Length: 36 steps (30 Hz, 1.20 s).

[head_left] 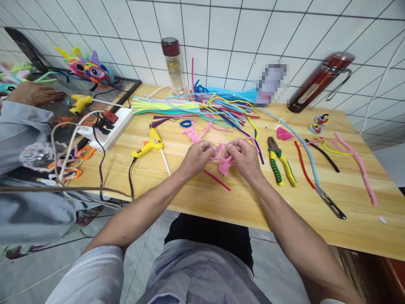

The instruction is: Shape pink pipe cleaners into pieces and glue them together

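Both my hands meet over the middle of the wooden table (196,202). My left hand (198,157) and my right hand (243,157) each pinch a bundle of pink pipe cleaners (224,162) held between them, just above the tabletop. A darker pink stem (218,179) trails from the bundle toward me. Another pink twisted piece (193,134) lies just beyond my left hand.
A yellow glue gun (148,145) lies left of my hands, green-yellow pliers (280,162) and small snips (330,203) to the right. A heap of coloured pipe cleaners (202,107), two bottles (172,63) (321,80) and a power strip (109,128) are further back. Another person's hand (31,93) is at far left.
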Available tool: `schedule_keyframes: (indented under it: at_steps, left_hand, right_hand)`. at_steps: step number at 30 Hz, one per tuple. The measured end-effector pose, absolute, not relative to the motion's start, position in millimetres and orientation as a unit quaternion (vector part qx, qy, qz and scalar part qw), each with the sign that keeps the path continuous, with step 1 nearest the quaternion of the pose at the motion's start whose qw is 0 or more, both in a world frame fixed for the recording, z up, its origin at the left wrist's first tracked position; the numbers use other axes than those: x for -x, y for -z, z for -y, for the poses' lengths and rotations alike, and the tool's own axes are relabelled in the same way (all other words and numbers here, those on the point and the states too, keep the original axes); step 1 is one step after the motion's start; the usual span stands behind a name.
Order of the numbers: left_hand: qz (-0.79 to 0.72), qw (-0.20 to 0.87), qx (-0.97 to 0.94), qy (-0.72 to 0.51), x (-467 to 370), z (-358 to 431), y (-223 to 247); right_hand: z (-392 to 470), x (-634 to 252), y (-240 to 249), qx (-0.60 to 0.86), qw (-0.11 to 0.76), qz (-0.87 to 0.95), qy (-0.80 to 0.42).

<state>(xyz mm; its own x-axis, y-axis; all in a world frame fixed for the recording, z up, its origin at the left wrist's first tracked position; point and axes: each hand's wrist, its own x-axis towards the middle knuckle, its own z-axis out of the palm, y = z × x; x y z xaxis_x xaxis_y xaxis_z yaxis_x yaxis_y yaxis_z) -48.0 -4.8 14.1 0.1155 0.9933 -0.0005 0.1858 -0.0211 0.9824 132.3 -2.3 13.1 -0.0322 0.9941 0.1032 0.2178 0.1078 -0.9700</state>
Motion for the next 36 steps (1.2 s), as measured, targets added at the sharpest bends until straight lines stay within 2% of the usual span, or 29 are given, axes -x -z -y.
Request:
schedule_keyframes:
  at_steps: [4, 9, 12, 17, 20, 29, 36]
  left_hand:
    - [-0.494, 0.592, -0.472, -0.426, 47.1, 2.2, -14.4]
    - [-0.474, 0.631, -0.439, -0.430, 43.7, 5.0, -17.4]
    - [-0.483, 0.623, -0.438, -0.432, 41.9, 6.8, -20.3]
    - [-0.504, 0.561, -0.451, -0.477, 40.4, 8.7, -19.6]
    - [-0.499, 0.561, -0.451, -0.483, 39.1, 9.2, -17.1]
    - [-0.476, 0.621, -0.440, -0.439, 40.2, 7.9, -18.8]
    - [-0.389, 0.732, -0.396, -0.395, 47.2, 3.8, -14.0]
  right_hand:
    - [2.4, -129.1, -8.4, 0.499, 0.471, 0.585, -0.432]
    - [3.2, -128.0, -1.8, 0.527, 0.427, 0.610, -0.409]
    - [3.9, -127.5, -1.3, 0.541, 0.430, 0.632, -0.350]
    - [5.0, -124.6, -3.4, 0.521, 0.488, 0.677, -0.180]
    - [4.1, -123.3, -1.7, 0.489, 0.473, 0.718, -0.148]
    - [0.5, -129.7, 1.2, 0.486, 0.454, 0.717, -0.209]
    - [0.4, -135.9, -3.2, 0.484, 0.459, 0.653, -0.358]
